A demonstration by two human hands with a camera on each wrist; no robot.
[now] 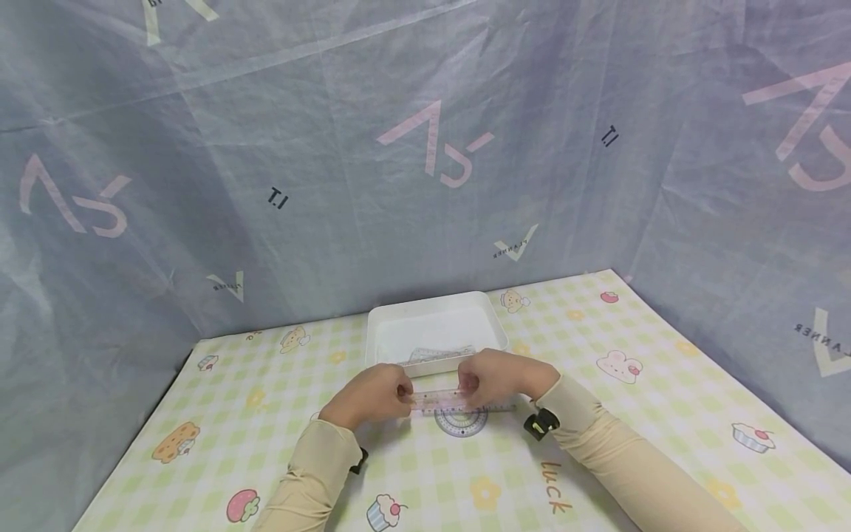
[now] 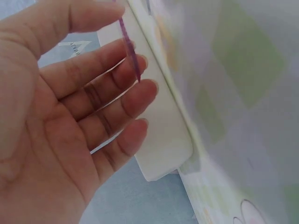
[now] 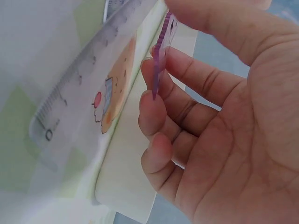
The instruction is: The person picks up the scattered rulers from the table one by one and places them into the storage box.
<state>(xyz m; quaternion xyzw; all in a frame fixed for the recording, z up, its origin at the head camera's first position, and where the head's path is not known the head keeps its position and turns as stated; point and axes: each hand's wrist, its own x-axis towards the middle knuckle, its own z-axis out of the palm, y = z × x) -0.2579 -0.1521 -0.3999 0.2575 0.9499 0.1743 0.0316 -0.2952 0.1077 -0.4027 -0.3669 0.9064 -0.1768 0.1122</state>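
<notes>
My left hand (image 1: 372,395) and right hand (image 1: 499,377) hold a see-through pinkish-purple ruler (image 1: 435,400) by its two ends, just in front of the white tray. In the left wrist view, the thumb and fingers pinch the purple strip's end (image 2: 130,49). The right wrist view shows its other end, with a wavy edge (image 3: 163,35), between thumb and fingers. Beneath the hands, a clear straight ruler (image 3: 77,86) lies on the tablecloth, partly covered in the head view. A clear protractor (image 1: 462,423) lies beside it, its curved side towards me.
The white tray (image 1: 432,314) stands at the back of the table, with a clear marked drawing tool (image 1: 442,353) near its front wall. A checked, cartoon-printed cloth (image 1: 638,443) covers the table. Grey-blue fabric (image 1: 332,148) hangs behind and at both sides.
</notes>
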